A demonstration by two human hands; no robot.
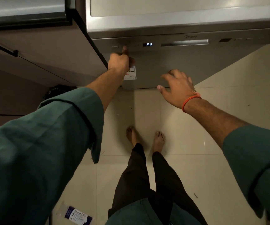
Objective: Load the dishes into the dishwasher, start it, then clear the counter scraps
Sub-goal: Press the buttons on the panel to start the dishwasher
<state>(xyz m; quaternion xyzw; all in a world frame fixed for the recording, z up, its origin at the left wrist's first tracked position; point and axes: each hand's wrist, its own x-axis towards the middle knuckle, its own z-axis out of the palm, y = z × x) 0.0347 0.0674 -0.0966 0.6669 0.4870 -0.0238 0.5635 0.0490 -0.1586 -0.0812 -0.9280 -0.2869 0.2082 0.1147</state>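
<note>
The steel dishwasher (196,65) stands in front of me with its door closed. Its control strip shows a lit display (149,44) reading P3, and a long handle recess (184,42) sits to the right of it. My left hand (120,61) has its other fingers curled while the index finger presses a button (124,46) on the left of the strip. My right hand (177,88) hovers open in front of the lower door, fingers spread, holding nothing. A white label (131,75) on the door is partly hidden by my left wrist.
Cabinet fronts with a black handle (1,46) run along the left of the dishwasher. A dark round object (56,91) sits on the floor behind my left sleeve. A plastic packet (77,215) lies on the cream floor tiles near my bare feet (145,137).
</note>
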